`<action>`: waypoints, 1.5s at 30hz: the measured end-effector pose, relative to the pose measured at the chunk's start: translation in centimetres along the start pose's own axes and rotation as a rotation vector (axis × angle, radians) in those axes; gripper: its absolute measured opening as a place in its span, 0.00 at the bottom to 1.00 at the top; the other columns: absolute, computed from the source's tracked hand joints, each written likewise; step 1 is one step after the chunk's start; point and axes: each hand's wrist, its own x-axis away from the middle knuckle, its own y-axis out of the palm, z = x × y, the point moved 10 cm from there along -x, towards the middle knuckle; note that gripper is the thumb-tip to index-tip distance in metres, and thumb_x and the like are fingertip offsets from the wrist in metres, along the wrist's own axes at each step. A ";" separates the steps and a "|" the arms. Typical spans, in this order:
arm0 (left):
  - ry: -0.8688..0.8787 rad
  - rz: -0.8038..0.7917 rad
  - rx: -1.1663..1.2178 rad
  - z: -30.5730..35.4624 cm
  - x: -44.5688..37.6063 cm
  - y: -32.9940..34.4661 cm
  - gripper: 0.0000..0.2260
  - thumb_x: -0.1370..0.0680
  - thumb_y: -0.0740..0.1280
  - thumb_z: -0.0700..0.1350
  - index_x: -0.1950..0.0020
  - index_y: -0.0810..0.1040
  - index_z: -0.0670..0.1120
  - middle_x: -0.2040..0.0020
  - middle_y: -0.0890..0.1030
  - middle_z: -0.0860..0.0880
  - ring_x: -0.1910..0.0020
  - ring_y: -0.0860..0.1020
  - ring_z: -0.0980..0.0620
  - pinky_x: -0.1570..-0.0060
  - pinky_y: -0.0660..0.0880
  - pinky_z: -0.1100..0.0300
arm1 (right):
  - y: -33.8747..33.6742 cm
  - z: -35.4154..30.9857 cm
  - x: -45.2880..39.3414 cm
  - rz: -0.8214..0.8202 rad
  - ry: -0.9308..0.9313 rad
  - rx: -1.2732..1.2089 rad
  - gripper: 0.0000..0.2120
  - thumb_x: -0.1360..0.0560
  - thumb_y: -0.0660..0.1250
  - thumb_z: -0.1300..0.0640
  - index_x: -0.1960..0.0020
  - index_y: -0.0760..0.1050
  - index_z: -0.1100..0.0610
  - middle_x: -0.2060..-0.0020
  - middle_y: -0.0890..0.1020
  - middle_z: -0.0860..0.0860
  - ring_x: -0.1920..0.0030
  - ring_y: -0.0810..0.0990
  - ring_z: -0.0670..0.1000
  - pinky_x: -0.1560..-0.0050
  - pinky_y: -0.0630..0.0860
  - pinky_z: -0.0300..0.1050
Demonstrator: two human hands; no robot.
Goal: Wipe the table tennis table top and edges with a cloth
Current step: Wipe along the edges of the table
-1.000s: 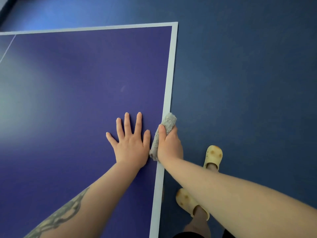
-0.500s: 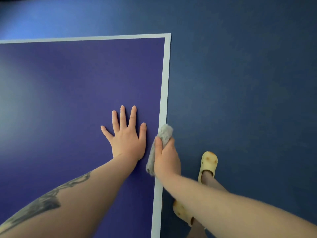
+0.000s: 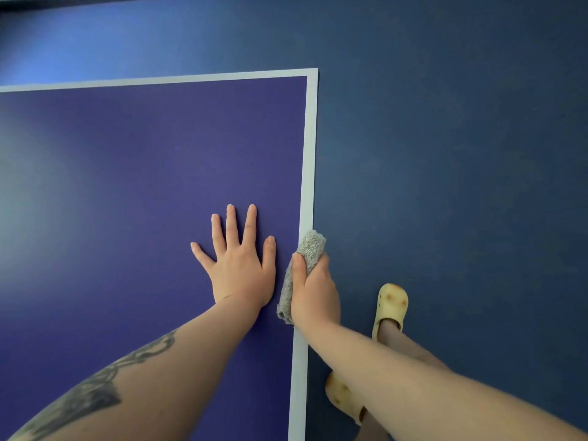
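Head view: the left hand (image 3: 240, 265) lies flat, fingers spread, on the smooth purple bench (image 3: 127, 202). Just right of it, the right hand (image 3: 313, 294) pinches a nubbly grey cloth (image 3: 307, 253) over the white edge (image 3: 307, 186). Edge-wiping seems underway; next likely calls for sliding toward the corner beyond the fingers.
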 end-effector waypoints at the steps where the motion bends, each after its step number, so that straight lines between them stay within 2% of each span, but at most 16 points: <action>1: -0.001 0.000 -0.001 0.0 0.0 0.0 0.27 0.19 0.45 0.61 0.21 0.44 0.60 0.19 0.45 0.52 0.21 0.39 0.49 0.27 0.39 0.35 | -0.1 -0.1 -0.3 0.004 0.001 0.005 0.25 0.18 0.49 0.38 0.29 0.63 0.51 0.40 0.79 0.51 0.45 0.80 0.56 0.47 0.78 0.54; 7: -0.005 0.007 0.012 -0.2 0.0 0.0 0.26 0.19 0.46 0.60 0.21 0.45 0.60 0.19 0.46 0.52 0.21 0.40 0.50 0.27 0.40 0.35 | -0.5 -3.2 -5.6 0.005 0.012 0.011 0.23 0.17 0.49 0.40 0.32 0.65 0.54 0.40 0.79 0.53 0.45 0.79 0.57 0.54 0.71 0.48; 12: -0.023 -0.037 -0.028 -0.2 0.1 0.3 0.27 0.19 0.44 0.60 0.21 0.41 0.61 0.20 0.44 0.52 0.22 0.39 0.49 0.27 0.41 0.34 | 0.3 -0.2 -1.1 -0.052 -0.006 0.026 0.26 0.18 0.50 0.38 0.27 0.62 0.52 0.37 0.78 0.51 0.43 0.80 0.57 0.47 0.76 0.51; 14: -0.026 -0.078 -0.069 -0.1 -0.4 0.2 0.26 0.19 0.43 0.61 0.22 0.39 0.61 0.20 0.44 0.50 0.22 0.39 0.48 0.28 0.42 0.33 | 0.5 0.4 0.4 -0.068 -0.027 0.034 0.26 0.18 0.50 0.38 0.25 0.60 0.50 0.36 0.78 0.49 0.43 0.80 0.54 0.48 0.77 0.49; 18: -0.020 -0.128 -0.045 1.7 -5.7 -0.2 0.25 0.19 0.42 0.60 0.23 0.39 0.64 0.20 0.41 0.50 0.22 0.38 0.47 0.29 0.41 0.31 | -0.5 -2.4 -4.3 0.014 -0.018 0.093 0.26 0.18 0.50 0.39 0.27 0.62 0.54 0.37 0.78 0.53 0.42 0.79 0.59 0.50 0.73 0.50; 20: -0.057 -0.103 0.015 3.0 -8.4 -0.5 0.24 0.19 0.42 0.59 0.22 0.40 0.64 0.20 0.41 0.50 0.22 0.37 0.47 0.30 0.39 0.30 | -0.8 -4.4 -7.4 0.003 -0.005 0.089 0.26 0.17 0.49 0.39 0.28 0.62 0.55 0.36 0.77 0.54 0.41 0.78 0.60 0.53 0.69 0.49; 22: -0.088 -0.035 0.040 3.4 -9.4 -0.8 0.24 0.19 0.43 0.59 0.22 0.42 0.63 0.19 0.42 0.51 0.22 0.38 0.48 0.30 0.38 0.30 | -1.0 -5.3 -9.0 0.008 -0.012 0.071 0.26 0.17 0.49 0.39 0.28 0.63 0.54 0.36 0.77 0.53 0.41 0.78 0.59 0.53 0.70 0.49; 25: -0.093 0.008 0.066 3.5 -9.6 -0.9 0.25 0.19 0.44 0.59 0.22 0.44 0.63 0.19 0.44 0.52 0.21 0.39 0.49 0.29 0.38 0.32 | -0.8 -3.9 -7.1 -0.009 -0.018 0.029 0.25 0.19 0.50 0.38 0.29 0.63 0.53 0.39 0.79 0.51 0.44 0.80 0.56 0.47 0.76 0.52; 28: -0.100 0.008 0.060 3.4 -9.6 -0.9 0.25 0.19 0.45 0.60 0.21 0.45 0.62 0.19 0.45 0.53 0.21 0.39 0.50 0.28 0.38 0.33 | -0.7 -2.6 -3.8 -0.035 -0.016 0.014 0.27 0.20 0.48 0.37 0.27 0.61 0.50 0.42 0.79 0.47 0.46 0.81 0.51 0.48 0.78 0.50; 33: -0.115 0.008 0.044 3.3 -9.7 -0.9 0.26 0.19 0.47 0.60 0.21 0.46 0.61 0.19 0.45 0.53 0.21 0.39 0.51 0.27 0.38 0.35 | -1.4 -6.6 -11.8 -0.008 0.035 0.049 0.25 0.18 0.50 0.38 0.30 0.64 0.54 0.38 0.78 0.53 0.42 0.79 0.59 0.52 0.71 0.50; 37: -0.111 0.009 0.035 3.3 -9.6 -0.9 0.27 0.20 0.46 0.60 0.21 0.48 0.60 0.19 0.46 0.53 0.21 0.40 0.51 0.27 0.39 0.35 | -1.9 -7.9 -13.8 -0.015 0.031 0.017 0.24 0.18 0.50 0.39 0.31 0.65 0.54 0.40 0.79 0.52 0.44 0.79 0.58 0.56 0.68 0.48; 41: -0.117 0.014 0.026 3.3 -9.6 -1.0 0.29 0.22 0.42 0.62 0.21 0.48 0.60 0.19 0.48 0.53 0.21 0.41 0.51 0.27 0.40 0.36 | -1.0 -4.6 -7.3 -0.086 -0.001 -0.059 0.31 0.25 0.46 0.32 0.28 0.61 0.46 0.39 0.78 0.45 0.42 0.79 0.49 0.49 0.74 0.45; 42: -0.117 0.015 0.025 3.4 -9.7 -1.0 0.29 0.22 0.42 0.62 0.21 0.48 0.60 0.20 0.49 0.53 0.21 0.42 0.51 0.27 0.40 0.36 | -1.1 -4.4 -7.3 -0.076 -0.008 -0.051 0.33 0.26 0.45 0.31 0.27 0.60 0.46 0.38 0.78 0.45 0.41 0.79 0.49 0.47 0.75 0.46; 45: -0.119 0.018 0.021 3.4 -9.8 -1.1 0.28 0.22 0.43 0.62 0.21 0.49 0.60 0.20 0.50 0.52 0.21 0.42 0.51 0.27 0.40 0.36 | -1.2 -6.5 -12.0 -0.014 -0.003 -0.023 0.29 0.21 0.50 0.36 0.25 0.60 0.49 0.34 0.76 0.48 0.39 0.78 0.53 0.47 0.73 0.47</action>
